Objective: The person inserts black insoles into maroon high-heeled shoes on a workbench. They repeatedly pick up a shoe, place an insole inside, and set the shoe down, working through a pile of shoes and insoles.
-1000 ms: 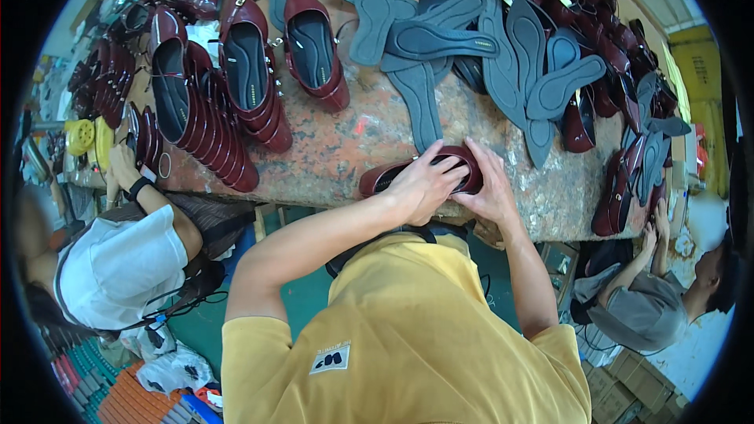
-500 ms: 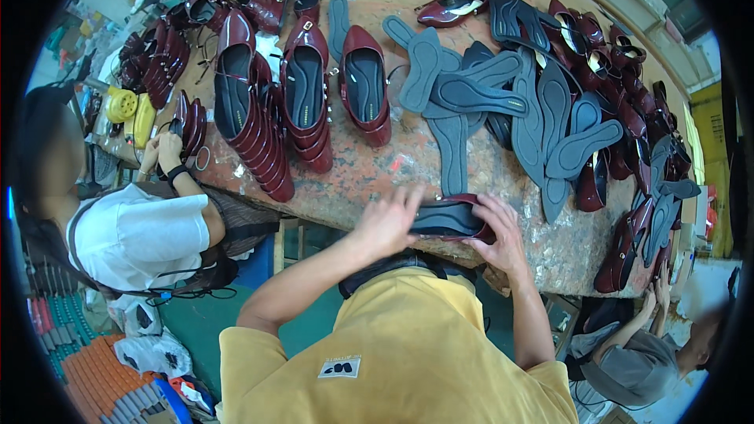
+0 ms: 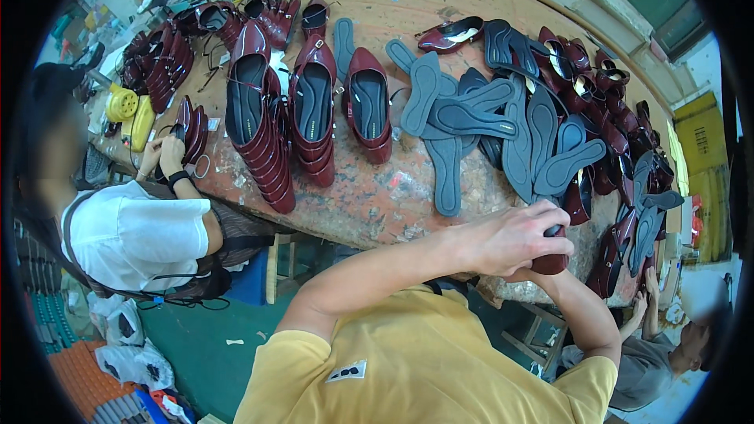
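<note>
Head view: both hands, left hand and right hand, grip clamped on one dark-red shoe.

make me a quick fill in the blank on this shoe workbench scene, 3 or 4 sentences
1. The left hand lies on top of a dark red ____ held at the near edge of the workbench.
2. The loose insoles piled in the middle of the bench are ____ in colour.
3. The person wearing the camera has a ____ shirt.
4. The right hand is mostly hidden ____ the left hand.

Missing words: shoe; grey; yellow; under
</note>
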Motion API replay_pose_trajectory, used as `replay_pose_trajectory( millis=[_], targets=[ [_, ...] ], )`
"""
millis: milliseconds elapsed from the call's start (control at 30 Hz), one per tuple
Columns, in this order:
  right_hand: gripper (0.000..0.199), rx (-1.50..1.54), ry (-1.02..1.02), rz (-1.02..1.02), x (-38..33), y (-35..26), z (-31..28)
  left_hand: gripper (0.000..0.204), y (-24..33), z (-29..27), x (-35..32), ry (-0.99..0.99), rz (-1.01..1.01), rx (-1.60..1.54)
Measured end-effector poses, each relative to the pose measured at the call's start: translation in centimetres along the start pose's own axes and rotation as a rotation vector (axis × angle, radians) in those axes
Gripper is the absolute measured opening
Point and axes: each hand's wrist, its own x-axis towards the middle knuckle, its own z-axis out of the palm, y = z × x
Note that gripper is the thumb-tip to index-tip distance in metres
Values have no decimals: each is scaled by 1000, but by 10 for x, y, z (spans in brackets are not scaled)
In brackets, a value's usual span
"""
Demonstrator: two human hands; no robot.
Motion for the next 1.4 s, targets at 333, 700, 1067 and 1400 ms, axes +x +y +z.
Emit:
replay_pose_trajectory(
  millis=[333,700,1067,1400],
  targets=[
    [52,-375,-124,-440,100,-70,-53,67,-3,-64,-163,100,-641,194],
    [25,728,1015,-288,325,-64,-82,12,38,-75,-262,541,-784,68],
    [61,673,1082,-387,161,-75,-79,39,-10,-224,-236,350,-1164,1419],
    [47,-84,691,173,54,-12,42,50,-103,-154,-51,492,-570,878]
  ],
)
